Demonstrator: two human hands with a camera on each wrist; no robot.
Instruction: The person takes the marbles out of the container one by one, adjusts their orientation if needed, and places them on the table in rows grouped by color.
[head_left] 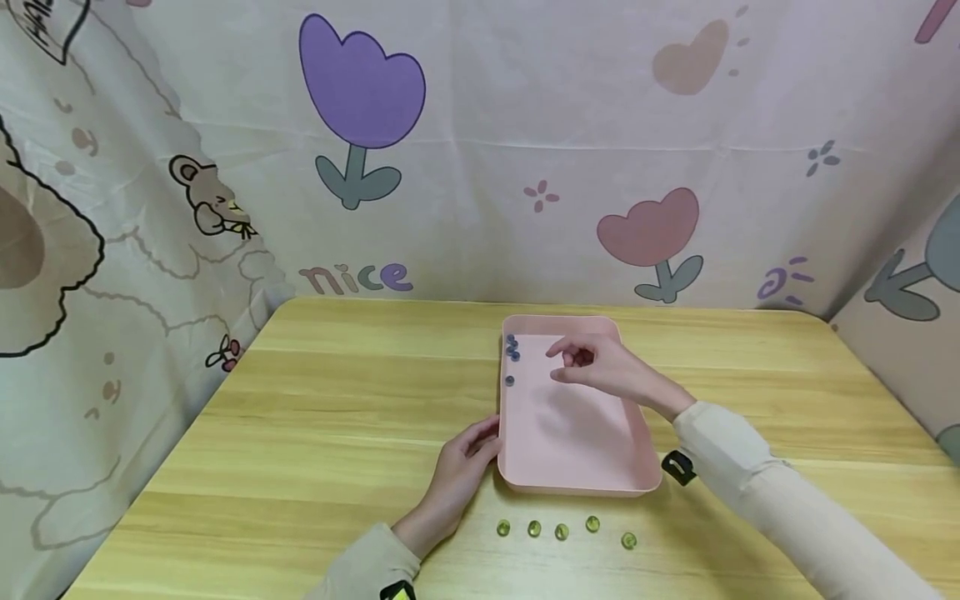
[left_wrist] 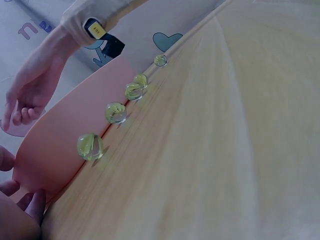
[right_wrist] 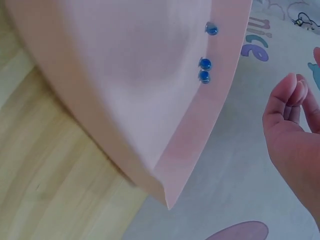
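A shallow pink tray (head_left: 592, 450) rests on the wooden table. Along its left inner wall sit several blue marbles (head_left: 513, 350), also visible in the right wrist view, where blue marbles (right_wrist: 205, 64) lie by the wall. My left hand (head_left: 457, 475) touches the outside of the tray's left wall with its fingers. Over the tray hovers my right hand (head_left: 596, 364), thumb and index finger apart, the other fingers loosely curled; nothing shows between them. A row of clear marbles with yellow-green swirls (head_left: 562, 532) lies in front of the tray; the left wrist view shows these marbles (left_wrist: 116, 113) close up.
The wooden table (head_left: 360, 400) extends to both sides of the tray. A printed cloth (head_left: 480, 167) hangs behind the table and along its sides. Dark wrist devices (head_left: 678, 467) sit at the sleeve cuffs.
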